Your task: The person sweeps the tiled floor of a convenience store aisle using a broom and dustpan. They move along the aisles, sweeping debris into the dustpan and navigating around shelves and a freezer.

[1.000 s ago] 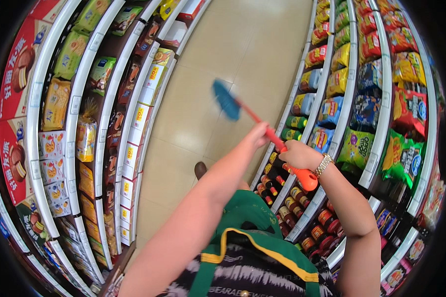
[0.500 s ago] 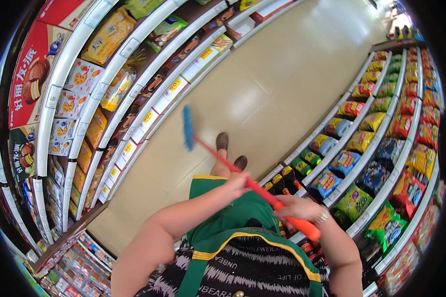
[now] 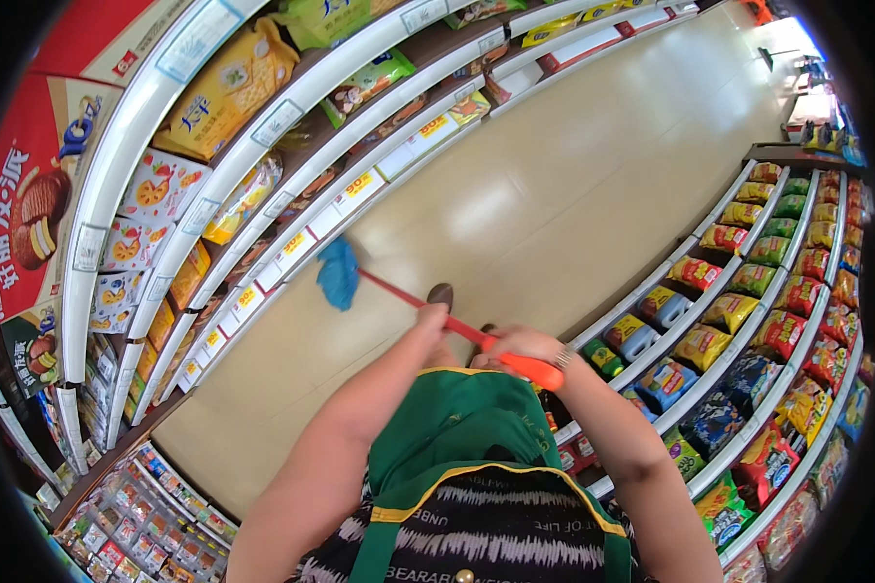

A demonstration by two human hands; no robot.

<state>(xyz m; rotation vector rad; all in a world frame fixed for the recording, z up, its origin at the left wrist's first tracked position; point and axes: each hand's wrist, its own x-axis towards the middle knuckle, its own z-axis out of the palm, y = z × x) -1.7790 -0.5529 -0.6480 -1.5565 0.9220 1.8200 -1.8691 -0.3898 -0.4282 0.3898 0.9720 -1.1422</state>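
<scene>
While left hand [image 3: 434,321] curled round red handle [image 3: 395,289] and right hand [image 3: 520,347] wrapped its orange end [image 3: 537,373], blue cleaning head [image 3: 338,276] sat on floor [image 3: 554,194] just beside shelves [image 3: 277,123] at left; light, even pressure seemed best.

Left of the hands [image 3: 521,343], a shelf unit [image 3: 76,306] bears a yellow packet [image 3: 228,92], white boxes [image 3: 158,185] printed with fruit and, farthest out, a big red carton [image 3: 31,209]. Right of the hands, another shelf unit [image 3: 702,223] carries rows of bright snack bags [image 3: 731,311], a green bottle [image 3: 604,360] lying nearest. Left of them and closer to the body, small packets [image 3: 131,520] fill a low display.
</scene>
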